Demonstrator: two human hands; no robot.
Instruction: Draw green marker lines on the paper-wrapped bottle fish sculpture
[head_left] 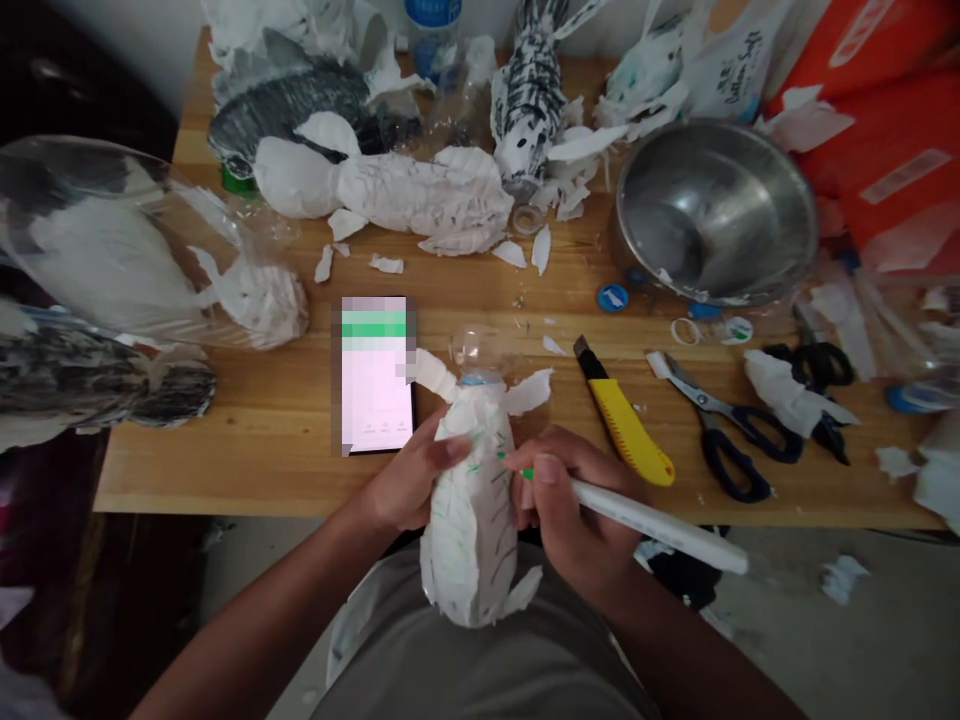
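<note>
A small paper-covered bottle fish [472, 500] rests over my lap at the table's front edge, its clear mouth pointing away from me. My left hand [409, 485] grips its left side, thumb on the paper. My right hand [570, 500] is closed round a white marker pen [652, 525] whose green tip touches the fish's right side. Green and dark strokes mark the paper. A phone [376, 375] with a lit screen lies just left of the fish.
On the wooden table [262, 440] lie a yellow utility knife [624, 420], black scissors [724, 430], a steel bowl [716, 210], bottle caps, paper scraps and several larger paper fish [390, 190]. Clear bottles [112, 240] lie at left.
</note>
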